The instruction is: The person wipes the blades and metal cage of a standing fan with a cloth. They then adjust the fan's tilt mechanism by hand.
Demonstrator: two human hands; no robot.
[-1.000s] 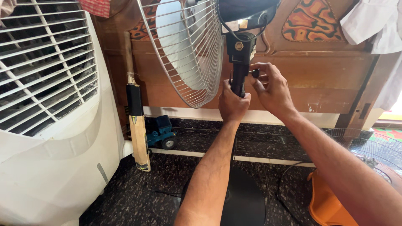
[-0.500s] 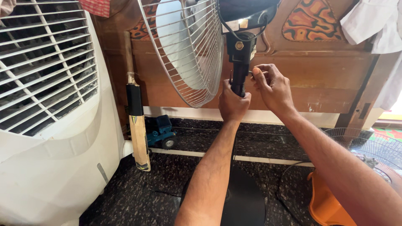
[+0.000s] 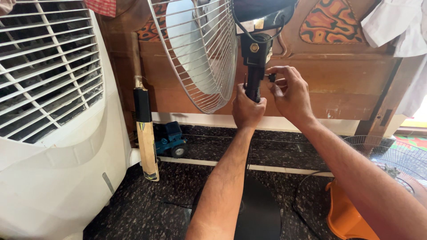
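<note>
Left hand (image 3: 247, 109) clenched round the black fan pole (image 3: 253, 86) just under the motor neck to steady it, right hand (image 3: 289, 93) pinching the small black knob (image 3: 271, 77) at the pole's side, wire guard (image 3: 200, 53) alongside.

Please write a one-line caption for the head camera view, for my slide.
Left hand grips the black fan pole while right hand pinches its small black side knob.
</note>
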